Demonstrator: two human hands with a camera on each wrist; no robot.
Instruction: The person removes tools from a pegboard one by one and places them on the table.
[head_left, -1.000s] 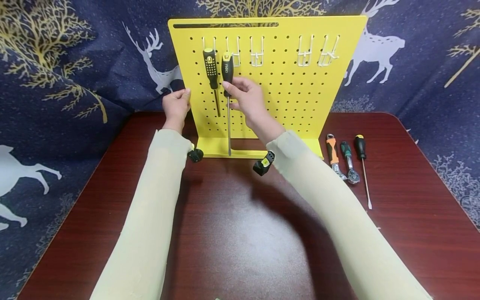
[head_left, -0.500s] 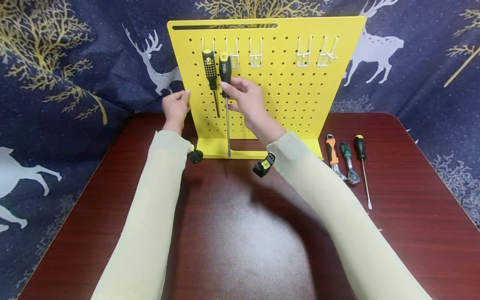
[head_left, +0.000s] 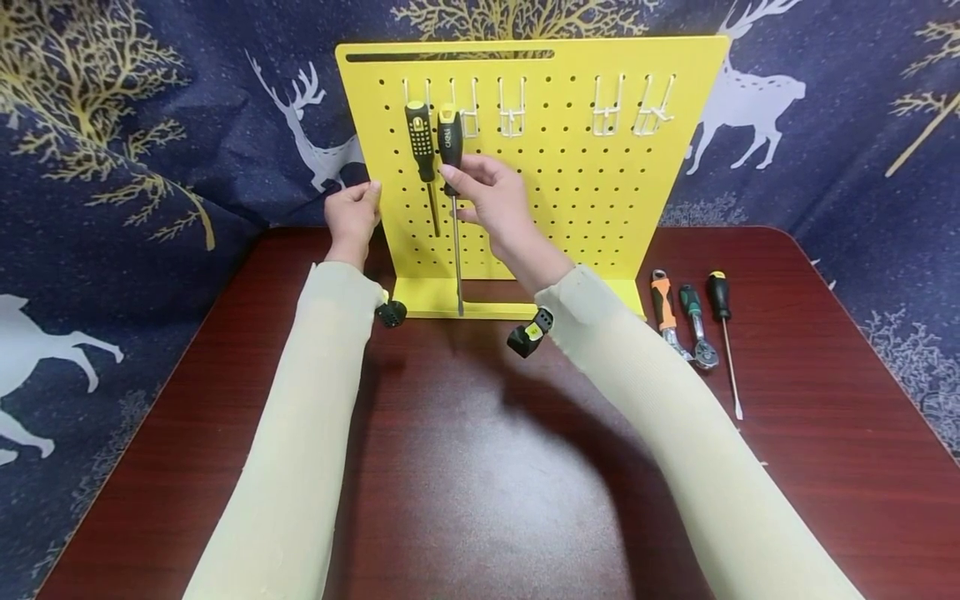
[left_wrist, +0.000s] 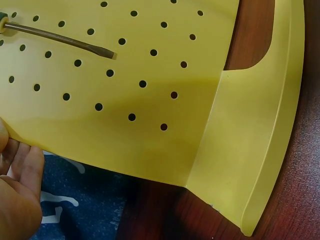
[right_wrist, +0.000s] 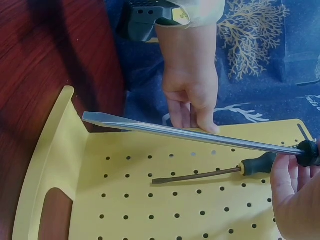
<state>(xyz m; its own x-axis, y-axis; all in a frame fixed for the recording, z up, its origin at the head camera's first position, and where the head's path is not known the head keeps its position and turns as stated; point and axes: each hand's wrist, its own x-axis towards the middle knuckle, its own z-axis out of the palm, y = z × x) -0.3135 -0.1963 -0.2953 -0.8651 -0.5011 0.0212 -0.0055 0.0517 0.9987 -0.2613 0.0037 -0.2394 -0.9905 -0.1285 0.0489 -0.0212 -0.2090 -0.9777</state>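
Note:
My right hand (head_left: 501,196) grips the lower handle of a flathead screwdriver (head_left: 451,142), held upright in front of the yellow pegboard (head_left: 570,187) with its blade down. In the right wrist view its steel shaft (right_wrist: 190,134) stands off from the board. The handle's top overlaps a white hook. Just to the left, a second flathead screwdriver (head_left: 421,143) with a dotted black handle hangs on the board; its shaft (left_wrist: 60,38) also shows in the left wrist view. My left hand (head_left: 350,218) pinches the board's left edge between thumb and fingers.
White wire hooks (head_left: 513,108) line the board's upper part. On the table's right lie an orange-handled wrench (head_left: 663,304), a green-handled ratchet (head_left: 697,325) and another screwdriver (head_left: 720,296). A patterned dark blue cloth (head_left: 187,108) hangs behind the table (head_left: 487,467).
The screwdriver in my right hand has shifted slightly left, its handle closer to the hanging one. My left hand keeps its place at the board's edge.

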